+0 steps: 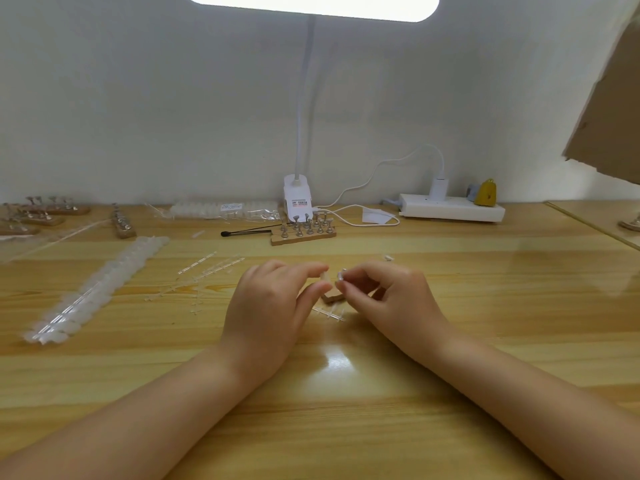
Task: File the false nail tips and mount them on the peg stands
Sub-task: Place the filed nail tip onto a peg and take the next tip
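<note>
Table (450,306): pale yellow wood grain, glossy, showing lamp glare near the front edge; both bare forearms lie on it, reaching in from the front edge.

Left hand (266,306): fingers curled, thumb and forefinger pinching a small translucent nail tip (324,276) just above the table's middle.

Right hand (391,292): fingers curled, pinching a small whitish piece (341,274) at its fingertips; the two pinches nearly meet; whether that piece is a second tip or a file cannot be told.

Small tan wooden block (331,299): on the table beneath the fingertips, partly hidden.

Clear plastic sprue strip (329,313): thin, ladder-like, just in front of the block; more clear sprue pieces (211,265) scattered left of the hands.

Long strip of nail tips (100,285): milky, translucent, scalloped, running diagonally toward the left edge; a bagged strip (225,209) lies along the back edge.

Peg stand (303,233): tan wooden bar carrying two rows of short metal pegs with flared tops, behind the hands toward the back edge; further peg stands (38,216) near the back left corner.

Black stick tool (246,232): slim, rounded tip, just left of the peg stand.

Lamp base (298,199): white plastic, at the back edge, with white cable; white power strip (452,207) to its right; torn brown cardboard (613,112) above the right edge.
</note>
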`<state>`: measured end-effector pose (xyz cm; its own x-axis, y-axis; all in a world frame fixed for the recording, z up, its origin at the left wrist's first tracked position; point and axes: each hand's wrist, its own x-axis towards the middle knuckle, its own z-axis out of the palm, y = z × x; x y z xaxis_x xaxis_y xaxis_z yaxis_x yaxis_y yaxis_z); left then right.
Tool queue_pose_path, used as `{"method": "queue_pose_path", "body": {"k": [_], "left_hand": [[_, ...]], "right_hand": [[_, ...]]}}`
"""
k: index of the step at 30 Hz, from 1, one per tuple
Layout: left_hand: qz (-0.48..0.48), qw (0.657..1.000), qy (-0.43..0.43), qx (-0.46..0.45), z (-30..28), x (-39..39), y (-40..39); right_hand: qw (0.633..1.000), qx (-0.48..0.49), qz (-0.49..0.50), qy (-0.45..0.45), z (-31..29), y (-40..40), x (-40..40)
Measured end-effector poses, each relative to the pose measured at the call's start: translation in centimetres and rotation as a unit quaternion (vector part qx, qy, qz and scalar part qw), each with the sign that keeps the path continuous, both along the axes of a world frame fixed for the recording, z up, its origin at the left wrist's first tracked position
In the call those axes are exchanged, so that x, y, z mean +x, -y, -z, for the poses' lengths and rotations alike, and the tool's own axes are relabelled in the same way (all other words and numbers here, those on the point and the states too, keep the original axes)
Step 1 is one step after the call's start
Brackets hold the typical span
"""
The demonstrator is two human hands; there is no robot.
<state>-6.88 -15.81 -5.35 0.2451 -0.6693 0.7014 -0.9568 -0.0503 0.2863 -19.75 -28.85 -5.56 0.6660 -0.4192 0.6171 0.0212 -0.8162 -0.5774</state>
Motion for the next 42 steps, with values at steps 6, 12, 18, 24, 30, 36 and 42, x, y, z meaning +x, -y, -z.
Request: {"method": "queue_pose_path", "body": {"k": [6, 12, 18, 24, 30, 36, 42], "left_hand": [[0.015, 0.999, 0.030, -0.004, 0.01, -0.01, 0.12], [0.020, 0.999, 0.028, 0.010, 0.00, 0.02, 0.14], [0.014, 0.999, 0.035, -0.005, 0.10, -0.02, 0.18], [0.005, 0.999, 0.033, -0.015, 0.04, -0.05, 0.06], [0.010, 0.999, 0.033, -0.003, -0.08, -0.19, 0.06], [0.012, 0.999, 0.030, -0.006, -0.09, -0.15, 0.07], [0.019, 1.000, 0.010, -0.001, -0.01, -0.06, -0.07]], "right_hand": [[0.999, -0.005, -0.051, -0.004, 0.03, -0.76, 0.08], [0.999, -0.007, -0.050, -0.001, 0.04, -0.87, 0.03], [0.999, -0.003, -0.050, 0.002, 0.17, -0.74, 0.08], [0.999, -0.001, -0.044, 0.010, 0.27, -0.62, 0.14], [0.999, -0.003, -0.052, 0.010, 0.28, -0.62, 0.12], [0.998, -0.003, -0.052, 0.016, 0.25, -0.64, 0.14], [0.997, -0.005, -0.075, 0.026, 0.19, -0.62, -0.02]]}}
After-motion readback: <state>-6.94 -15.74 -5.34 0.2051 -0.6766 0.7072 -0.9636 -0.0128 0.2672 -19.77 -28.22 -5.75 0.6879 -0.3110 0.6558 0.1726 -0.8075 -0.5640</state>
